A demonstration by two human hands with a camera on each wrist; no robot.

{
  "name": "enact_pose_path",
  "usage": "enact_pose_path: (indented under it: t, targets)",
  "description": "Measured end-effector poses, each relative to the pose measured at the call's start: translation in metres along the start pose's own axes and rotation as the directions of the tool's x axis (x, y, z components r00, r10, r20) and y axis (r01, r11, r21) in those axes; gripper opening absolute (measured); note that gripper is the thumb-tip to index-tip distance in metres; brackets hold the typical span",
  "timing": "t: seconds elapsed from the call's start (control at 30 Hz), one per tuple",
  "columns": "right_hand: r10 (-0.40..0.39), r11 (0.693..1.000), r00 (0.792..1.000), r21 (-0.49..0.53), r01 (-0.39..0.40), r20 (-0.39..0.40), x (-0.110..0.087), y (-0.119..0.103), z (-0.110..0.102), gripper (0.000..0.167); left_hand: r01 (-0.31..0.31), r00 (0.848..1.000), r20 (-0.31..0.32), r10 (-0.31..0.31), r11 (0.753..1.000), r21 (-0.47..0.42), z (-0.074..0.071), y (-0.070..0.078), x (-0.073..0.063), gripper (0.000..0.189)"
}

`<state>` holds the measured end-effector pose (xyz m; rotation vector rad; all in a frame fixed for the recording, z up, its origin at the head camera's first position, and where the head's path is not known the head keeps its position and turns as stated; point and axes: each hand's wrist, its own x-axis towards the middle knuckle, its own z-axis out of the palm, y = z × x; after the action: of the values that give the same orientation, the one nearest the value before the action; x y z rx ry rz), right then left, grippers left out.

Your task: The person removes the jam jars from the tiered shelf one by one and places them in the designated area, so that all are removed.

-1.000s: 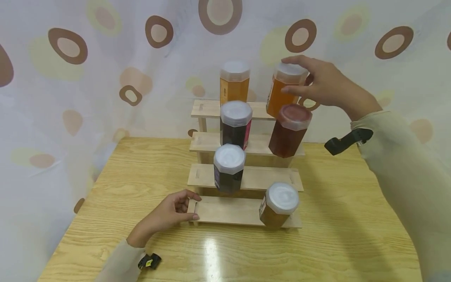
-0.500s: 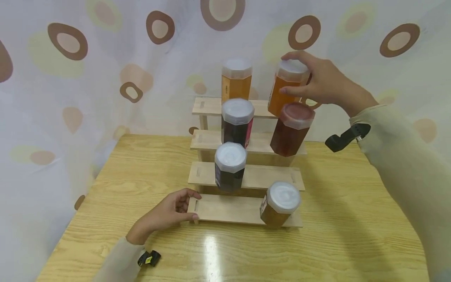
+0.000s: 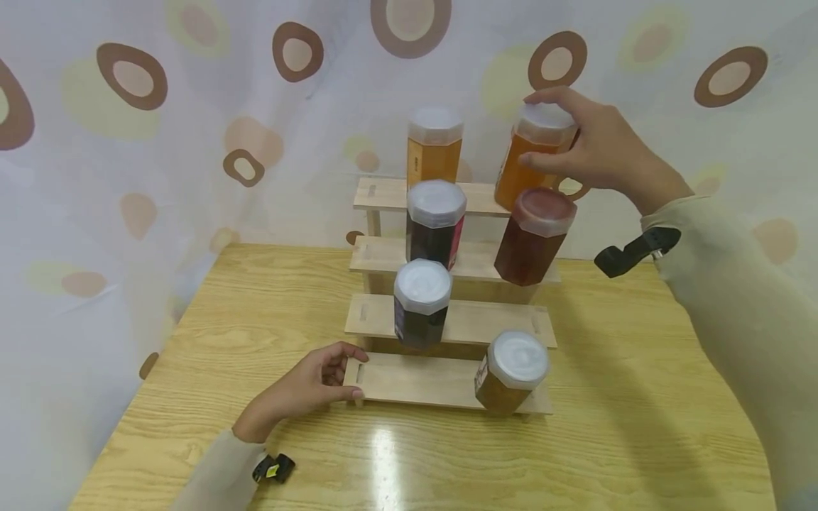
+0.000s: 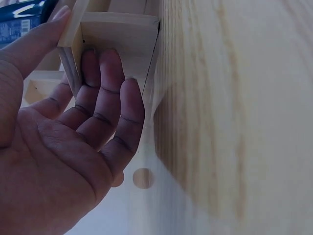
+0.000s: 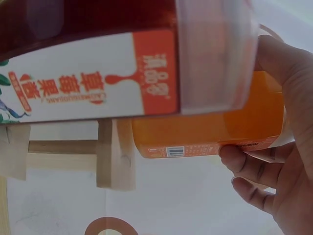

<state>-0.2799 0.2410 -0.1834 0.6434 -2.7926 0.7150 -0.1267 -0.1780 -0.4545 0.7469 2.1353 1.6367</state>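
Observation:
My right hand (image 3: 601, 145) grips an orange jar (image 3: 524, 174) by its pale lid, at the right end of the top shelf (image 3: 482, 197) of a stepped wooden rack. The right wrist view shows thumb and fingers on either side of this orange jar (image 5: 195, 134). In front of it, one step lower, stands a dark red jar (image 3: 530, 245) with a red-and-white label (image 5: 98, 78). My left hand (image 3: 300, 387) holds the left end of the bottom shelf (image 3: 409, 377). In the left wrist view its fingers (image 4: 110, 93) curl at the end of the shelf (image 4: 120, 36).
On the left of the rack stand an amber jar (image 3: 433, 160), a dark jar with a pink label (image 3: 431, 238) and another dark jar (image 3: 418, 323). A brown jar (image 3: 505, 387) sits at the bottom right. Behind the wooden table (image 3: 268, 319) hangs a patterned cloth (image 3: 192, 199).
The right hand and the orange jar have shifted slightly to the right at the top shelf. My left hand keeps its place on the bottom shelf. The head view has moved a little.

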Motion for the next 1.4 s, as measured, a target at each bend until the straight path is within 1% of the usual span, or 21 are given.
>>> enact_pose_path:
  t: [0.13, 0.23, 0.37, 0.5, 0.63, 0.9, 1.0, 1.17, 1.27, 1.4]
  targets:
    - [0.018, 1.0, 1.0, 0.01, -0.018, -0.018, -0.003, 0.003, -0.007, 0.074, -0.003, 1.0, -0.002, 0.003, 1.0, 0.012, 0.0, 0.0, 0.001, 0.045]
    - [0.044, 0.998, 0.999, 0.037, -0.043, -0.026, -0.006, 0.008, -0.012, 0.075, -0.001, 1.0, -0.006, 0.001, 1.0, 0.018, 0.0, 0.001, 0.001, 0.045]
    - [0.089, 0.995, 0.995, 0.049, -0.087, -0.036, -0.012, 0.017, -0.019, 0.076, 0.009, 1.0, -0.007, -0.009, 1.0, 0.009, 0.0, 0.002, 0.001, 0.046]
    - [0.13, 0.991, 0.99, 0.036, -0.129, -0.044, -0.02, 0.026, -0.028, 0.076, 0.016, 1.0, -0.005, -0.016, 1.0, 0.001, 0.001, 0.002, 0.0, 0.046]
    - [0.156, 0.988, 0.986, 0.017, -0.155, -0.056, -0.032, 0.035, -0.034, 0.077, 0.021, 1.0, 0.001, -0.021, 1.0, -0.009, 0.001, 0.002, -0.001, 0.047]
    - [0.179, 0.981, 0.98, -0.058, -0.184, -0.09, -0.053, 0.053, -0.042, 0.077, 0.025, 1.0, 0.002, -0.025, 1.0, -0.014, 0.001, 0.002, -0.002, 0.046]
    - [0.19, 0.978, 0.977, -0.069, -0.197, -0.093, -0.06, 0.06, -0.044, 0.078, 0.021, 1.0, 0.004, -0.021, 0.999, -0.023, 0.001, 0.003, -0.003, 0.047]
    - [0.234, 0.97, 0.97, -0.052, -0.238, -0.069, -0.072, 0.072, -0.043, 0.079, 0.016, 1.0, 0.003, -0.016, 1.0, -0.025, 0.0, 0.002, -0.004, 0.046]
    - [0.249, 0.966, 0.967, -0.056, -0.252, -0.06, -0.08, 0.079, -0.04, 0.08, 0.018, 1.0, 0.001, -0.018, 1.0, -0.017, 0.0, 0.002, -0.005, 0.046]
    - [0.248, 0.966, 0.968, -0.064, -0.251, -0.049, -0.09, 0.089, -0.032, 0.08, 0.011, 1.0, 0.002, -0.011, 1.0, -0.008, -0.001, 0.002, -0.006, 0.046]
